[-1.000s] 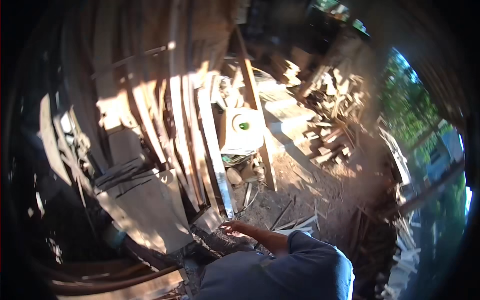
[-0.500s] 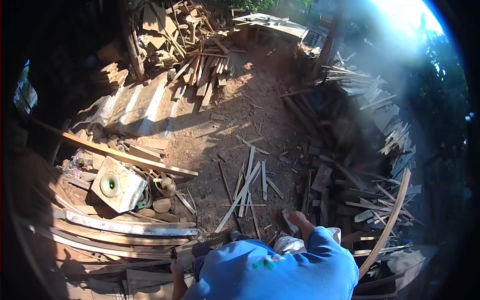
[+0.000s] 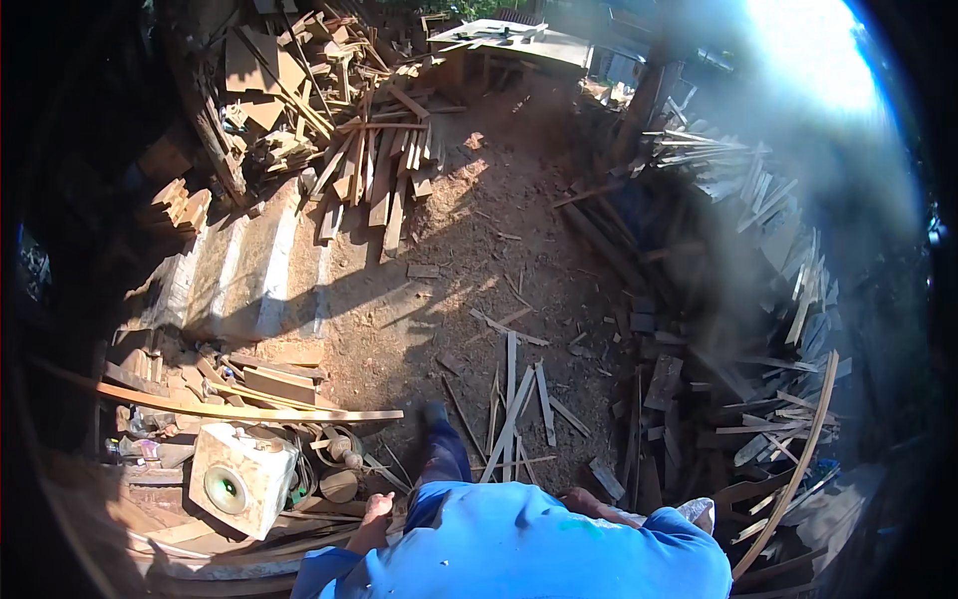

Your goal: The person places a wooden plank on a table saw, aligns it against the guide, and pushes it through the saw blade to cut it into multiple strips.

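My left hand [image 3: 377,507] is out beside my body on the left, near the white speaker-like box [image 3: 239,477] with a round greenish centre. Nothing plainly shows in it, and its fingers are too small to read. My right hand [image 3: 584,501] is low in front of my body, in shadow, with its fingers unclear. A white sack [image 3: 699,514] shows at my right arm, mostly hidden by my blue sleeve. My leg [image 3: 445,454] is stretched forward onto the dirt. Thin wood strips [image 3: 512,409] lie crossed on the ground ahead of my hands.
A long plank [image 3: 249,407] juts in from the left above the box. Concrete steps [image 3: 239,270] and a pile of boards [image 3: 384,175] are at the far left. Scrap wood [image 3: 768,429] lines the right, with a long curved-looking strip [image 3: 798,479]. A pale tabletop [image 3: 519,42] stands at the back.
One leg has come forward, and the ground things sit lower in view. My left hand has moved up and slightly right; my right hand has drawn back toward my body.
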`<control>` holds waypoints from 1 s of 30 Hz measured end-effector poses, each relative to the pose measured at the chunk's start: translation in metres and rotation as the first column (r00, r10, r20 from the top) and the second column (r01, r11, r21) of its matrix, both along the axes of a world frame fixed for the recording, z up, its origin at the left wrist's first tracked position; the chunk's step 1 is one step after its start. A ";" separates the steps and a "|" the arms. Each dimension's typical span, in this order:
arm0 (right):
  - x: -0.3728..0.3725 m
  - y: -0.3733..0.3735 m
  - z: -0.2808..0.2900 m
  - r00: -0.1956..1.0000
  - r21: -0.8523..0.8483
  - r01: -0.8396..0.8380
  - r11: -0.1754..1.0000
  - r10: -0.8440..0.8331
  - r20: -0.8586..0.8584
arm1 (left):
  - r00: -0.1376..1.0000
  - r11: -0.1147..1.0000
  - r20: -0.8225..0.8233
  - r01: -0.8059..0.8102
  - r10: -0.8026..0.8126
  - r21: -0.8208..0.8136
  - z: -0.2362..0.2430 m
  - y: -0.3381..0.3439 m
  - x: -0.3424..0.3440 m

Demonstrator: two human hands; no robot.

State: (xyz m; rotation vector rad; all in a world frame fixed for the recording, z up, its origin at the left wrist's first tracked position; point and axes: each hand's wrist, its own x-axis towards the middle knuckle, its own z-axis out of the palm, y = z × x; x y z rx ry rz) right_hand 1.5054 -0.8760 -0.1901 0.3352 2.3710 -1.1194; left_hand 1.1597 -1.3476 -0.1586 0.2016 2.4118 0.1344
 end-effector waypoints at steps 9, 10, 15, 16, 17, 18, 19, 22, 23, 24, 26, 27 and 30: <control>-0.254 0.114 0.061 0.846 0.081 0.505 0.859 -0.512 0.149 | 0.985 0.994 0.175 -0.031 0.012 0.104 0.005 0.077 -0.262; -0.279 0.126 0.078 0.788 -0.014 0.593 0.805 -0.577 0.212 | 0.986 0.988 0.168 -0.025 -0.001 0.153 0.011 0.102 -0.300; -0.422 0.182 0.084 0.881 0.185 0.429 0.884 -0.455 0.132 | 0.997 0.988 0.079 -0.002 -0.010 0.153 0.033 0.249 -0.486; -0.438 0.197 0.072 0.883 0.159 0.439 0.884 -0.457 0.104 | 0.998 0.979 0.010 0.066 -0.070 0.190 0.033 0.278 -0.515; -0.454 0.216 0.055 0.887 0.137 0.443 0.886 -0.456 0.075 | 0.994 0.968 -0.058 0.108 -0.097 0.226 0.031 0.310 -0.542; -0.467 0.232 0.033 0.865 0.177 0.454 0.873 -0.480 0.145 | 0.992 0.968 -0.055 0.127 -0.118 0.217 0.028 0.340 -0.566; -0.477 0.250 0.011 0.869 0.169 0.448 0.878 -0.472 0.147 | 0.996 0.971 -0.005 0.091 -0.092 0.220 0.023 0.367 -0.587; -0.506 0.303 -0.045 0.953 0.111 0.254 0.961 -0.268 0.142 | 0.987 0.985 0.103 0.108 -0.122 0.134 0.019 0.442 -0.646; -0.525 0.332 -0.059 0.801 0.113 0.430 0.896 -0.436 0.411 | 0.972 0.983 0.151 0.170 -0.179 0.075 0.020 0.474 -0.667; -0.537 0.361 -0.063 0.868 0.220 0.196 0.955 -0.274 0.414 | 0.973 0.980 0.136 0.174 -0.186 0.095 0.021 0.512 -0.689; -0.580 0.426 -0.064 0.830 0.030 0.393 0.919 -0.369 0.419 | 0.977 1.000 0.215 -0.004 0.007 -0.013 0.041 0.558 -0.717; -0.602 0.457 -0.058 0.825 0.050 0.403 0.914 -0.386 0.413 | 0.980 0.999 0.194 0.045 -0.045 0.003 0.054 0.580 -0.731; -0.676 0.568 -0.019 0.683 -0.093 0.727 0.680 -0.730 0.004 | 0.967 0.994 0.228 0.113 -0.112 0.008 0.084 0.681 -0.799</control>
